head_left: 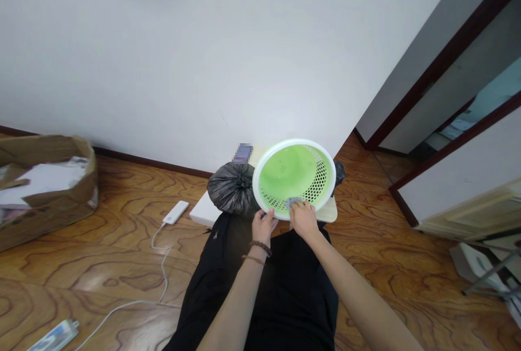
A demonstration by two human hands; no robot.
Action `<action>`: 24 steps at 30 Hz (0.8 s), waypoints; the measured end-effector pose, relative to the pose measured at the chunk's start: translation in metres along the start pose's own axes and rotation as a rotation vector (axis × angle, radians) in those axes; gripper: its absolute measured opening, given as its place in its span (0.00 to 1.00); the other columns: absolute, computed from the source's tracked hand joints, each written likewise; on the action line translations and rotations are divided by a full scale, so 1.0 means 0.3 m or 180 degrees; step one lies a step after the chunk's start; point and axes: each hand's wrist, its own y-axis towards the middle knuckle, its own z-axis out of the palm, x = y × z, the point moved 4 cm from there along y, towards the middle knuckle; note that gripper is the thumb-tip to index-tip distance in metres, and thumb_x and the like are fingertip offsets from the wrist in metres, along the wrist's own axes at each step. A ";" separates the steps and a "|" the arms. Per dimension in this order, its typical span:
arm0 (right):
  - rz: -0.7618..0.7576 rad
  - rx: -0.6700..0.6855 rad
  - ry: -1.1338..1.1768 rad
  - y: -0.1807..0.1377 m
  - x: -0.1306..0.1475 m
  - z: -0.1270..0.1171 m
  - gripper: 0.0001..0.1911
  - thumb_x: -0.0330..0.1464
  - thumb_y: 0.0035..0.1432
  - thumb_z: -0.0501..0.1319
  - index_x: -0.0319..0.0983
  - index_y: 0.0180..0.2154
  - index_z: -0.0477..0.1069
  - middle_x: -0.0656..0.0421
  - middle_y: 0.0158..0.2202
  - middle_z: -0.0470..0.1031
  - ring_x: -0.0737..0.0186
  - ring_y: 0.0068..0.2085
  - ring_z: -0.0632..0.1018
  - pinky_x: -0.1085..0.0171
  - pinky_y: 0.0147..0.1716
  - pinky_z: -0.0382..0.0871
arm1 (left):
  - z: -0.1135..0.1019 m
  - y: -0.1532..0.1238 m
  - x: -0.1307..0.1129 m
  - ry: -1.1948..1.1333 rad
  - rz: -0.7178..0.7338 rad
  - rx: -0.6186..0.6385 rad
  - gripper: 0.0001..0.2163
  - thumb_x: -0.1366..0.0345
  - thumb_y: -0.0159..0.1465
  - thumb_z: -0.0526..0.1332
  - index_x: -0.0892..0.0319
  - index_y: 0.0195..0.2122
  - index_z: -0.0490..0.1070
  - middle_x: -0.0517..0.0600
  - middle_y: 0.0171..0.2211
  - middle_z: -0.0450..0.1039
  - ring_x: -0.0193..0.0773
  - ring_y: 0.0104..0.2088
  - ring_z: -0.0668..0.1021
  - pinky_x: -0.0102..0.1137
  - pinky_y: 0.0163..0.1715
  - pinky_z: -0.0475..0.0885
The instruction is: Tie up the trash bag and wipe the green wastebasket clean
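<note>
A round green basket [290, 173] with a white rim and perforated wall is tipped toward me above a small light wooden table [330, 213]. My left hand [263, 225] is closed on the basket's near rim, beads on its wrist. My right hand [303, 217] is closed on a small grey cloth [293, 202], pressed against the inside of the basket near the rim.
A tied black rubbish bag [233, 188] sits left of the basket beside a flat white box [202, 214]. A white power bank [176, 212] with a cable lies on the wooden floor. A cardboard box [44, 188] of papers stands far left. A doorway [456, 117] opens at right.
</note>
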 end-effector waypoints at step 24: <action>-0.0159 -0.0002 -0.0083 0.022 -0.022 0.026 0.17 0.27 0.62 0.44 0.36 0.44 0.69 0.51 0.41 0.73 0.56 0.44 0.67 0.61 0.44 0.54 | -0.005 0.007 0.019 0.0017 0.0038 0.0077 0.14 0.67 0.55 0.65 0.61 0.39 0.62 0.55 0.35 0.75 0.36 0.32 0.79 0.37 0.40 0.74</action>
